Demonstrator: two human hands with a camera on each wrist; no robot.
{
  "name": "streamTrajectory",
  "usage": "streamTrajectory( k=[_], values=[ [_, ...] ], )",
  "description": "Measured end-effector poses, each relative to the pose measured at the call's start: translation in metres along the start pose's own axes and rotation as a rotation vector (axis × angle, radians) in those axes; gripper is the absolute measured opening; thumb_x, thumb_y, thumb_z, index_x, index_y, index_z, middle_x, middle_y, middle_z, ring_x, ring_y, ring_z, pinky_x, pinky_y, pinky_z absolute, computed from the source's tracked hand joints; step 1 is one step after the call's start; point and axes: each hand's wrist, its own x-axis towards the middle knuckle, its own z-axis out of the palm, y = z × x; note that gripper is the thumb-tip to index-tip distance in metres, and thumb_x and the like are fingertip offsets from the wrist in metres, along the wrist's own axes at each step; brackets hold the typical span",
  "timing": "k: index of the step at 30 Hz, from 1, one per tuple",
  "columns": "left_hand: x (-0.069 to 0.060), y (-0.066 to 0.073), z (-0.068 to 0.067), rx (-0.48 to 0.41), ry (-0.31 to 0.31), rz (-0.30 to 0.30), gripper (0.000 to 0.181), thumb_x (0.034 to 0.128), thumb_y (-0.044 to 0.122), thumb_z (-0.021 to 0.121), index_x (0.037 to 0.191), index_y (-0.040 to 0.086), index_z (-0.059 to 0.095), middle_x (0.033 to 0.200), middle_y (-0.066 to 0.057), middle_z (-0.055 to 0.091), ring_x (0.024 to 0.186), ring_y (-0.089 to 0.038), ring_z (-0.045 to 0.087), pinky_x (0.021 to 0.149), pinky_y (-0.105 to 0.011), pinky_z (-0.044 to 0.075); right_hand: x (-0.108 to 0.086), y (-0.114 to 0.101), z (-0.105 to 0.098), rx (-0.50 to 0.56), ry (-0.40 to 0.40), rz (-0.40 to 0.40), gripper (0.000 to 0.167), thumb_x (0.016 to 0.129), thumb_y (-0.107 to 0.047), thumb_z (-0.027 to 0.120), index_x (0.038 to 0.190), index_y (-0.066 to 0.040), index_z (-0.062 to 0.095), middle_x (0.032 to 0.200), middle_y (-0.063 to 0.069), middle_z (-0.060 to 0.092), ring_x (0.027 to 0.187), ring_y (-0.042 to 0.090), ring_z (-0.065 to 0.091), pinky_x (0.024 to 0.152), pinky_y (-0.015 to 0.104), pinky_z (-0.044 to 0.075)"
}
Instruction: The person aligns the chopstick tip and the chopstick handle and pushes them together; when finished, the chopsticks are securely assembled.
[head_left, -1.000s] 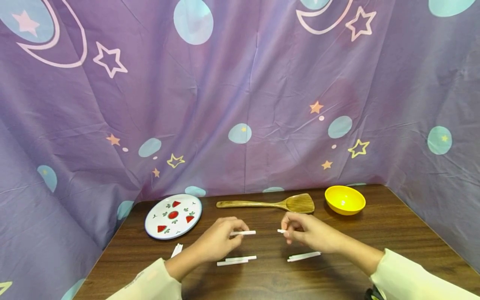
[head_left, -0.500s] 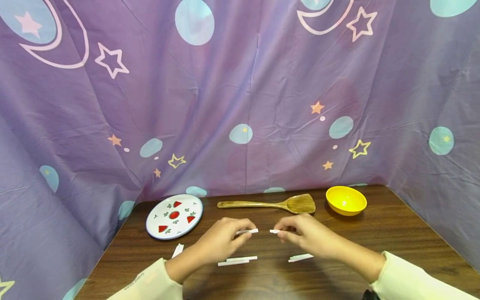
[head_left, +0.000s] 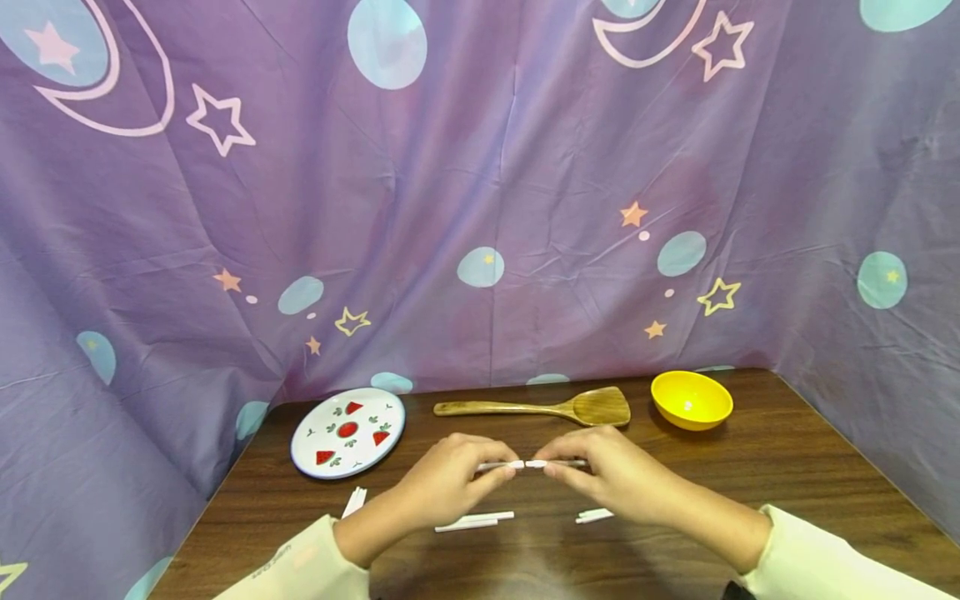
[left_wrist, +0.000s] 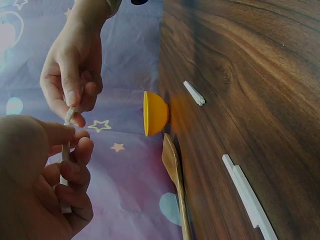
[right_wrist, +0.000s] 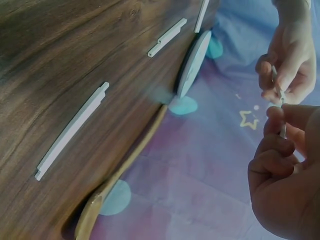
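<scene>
In the head view my left hand [head_left: 450, 475] pinches a white stick [head_left: 516, 464] between thumb and fingers, and my right hand [head_left: 615, 471] pinches another white stick [head_left: 536, 463]. The inner ends of both sticks face each other almost end to end; whether they touch I cannot tell. The left wrist view shows the left stick [left_wrist: 65, 155] running along under curled fingers. Below the hands on the table lie two white sticks side by side [head_left: 474, 522], and more white sticks [head_left: 594, 516] lie partly behind my right hand.
A white plate with red fruit pictures [head_left: 347, 431] stands at the back left, with several white sticks [head_left: 355, 501] in front of it. A wooden spatula [head_left: 600, 407] lies along the back of the brown table [head_left: 810, 475], left of a yellow bowl [head_left: 690, 402]. Purple cloth hangs behind.
Both hands have moved towards each other, the right one farther, bringing the held stick ends from well apart to nearly meeting. My right hand now covers more of the sticks below it.
</scene>
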Motion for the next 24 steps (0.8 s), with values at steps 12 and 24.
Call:
streamTrajectory(
  k=[12, 24],
  values=[
    [-0.0006, -0.0004, 0.0007, -0.015, 0.015, 0.028, 0.018, 0.1026, 0.024, 0.065, 0.111, 0.014, 0.078, 0.101, 0.007, 0.077, 0.086, 0.001, 0.064, 0.081, -0.024, 0.055, 0.0007, -0.0021, 0.0012, 0.011, 0.029, -0.052, 0.012, 0.100, -0.014, 0.069, 0.106, -0.012, 0.078, 0.103, -0.007, 0.077, 0.093, 0.004, 0.070, 0.080, 0.028, 0.059],
    [-0.0006, 0.0010, 0.0008, -0.026, 0.015, 0.056, 0.020, 0.1032, 0.023, 0.064, 0.113, 0.013, 0.078, 0.110, 0.005, 0.078, 0.103, -0.006, 0.071, 0.092, -0.026, 0.056, 0.0011, -0.0062, 0.0002, -0.009, 0.030, -0.053, 0.008, 0.098, -0.012, 0.070, 0.102, -0.016, 0.075, 0.095, -0.011, 0.075, 0.084, 0.001, 0.067, 0.074, 0.025, 0.059]
  ],
)
